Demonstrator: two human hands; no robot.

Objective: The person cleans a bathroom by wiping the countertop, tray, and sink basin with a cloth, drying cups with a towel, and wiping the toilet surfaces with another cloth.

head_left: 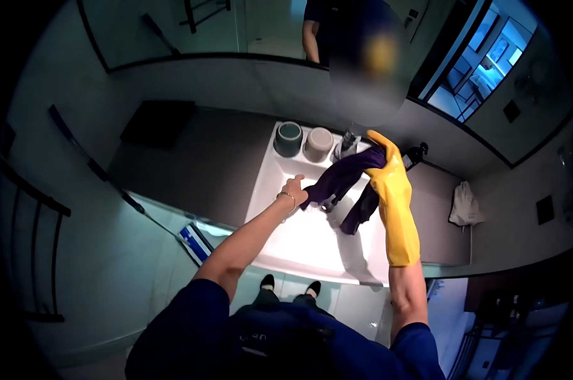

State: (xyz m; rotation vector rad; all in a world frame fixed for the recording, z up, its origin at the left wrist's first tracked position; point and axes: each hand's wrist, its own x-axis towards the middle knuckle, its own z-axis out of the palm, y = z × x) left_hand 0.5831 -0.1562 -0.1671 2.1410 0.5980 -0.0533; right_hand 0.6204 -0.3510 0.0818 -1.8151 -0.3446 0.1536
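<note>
A dark purple cloth [346, 174] stretches over the white sink [299, 250], with one end hanging down into the basin. My right hand [386, 166], in a long yellow rubber glove, is closed on the cloth near the tap at the back. Bare, with a bracelet at the wrist, my left hand [294, 189] is at the cloth's left end; its fingers are partly bent, and whether they grip the cloth is unclear. The tap [348, 142] stands behind the cloth, partly covered.
Two cups, one green [288, 139] and one beige [318, 144], stand on the sink's back ledge. A dark bottle [417, 154] is right of the glove. A white pouch [465, 206] lies farther right. A long-handled mop [134, 204] leans at the left.
</note>
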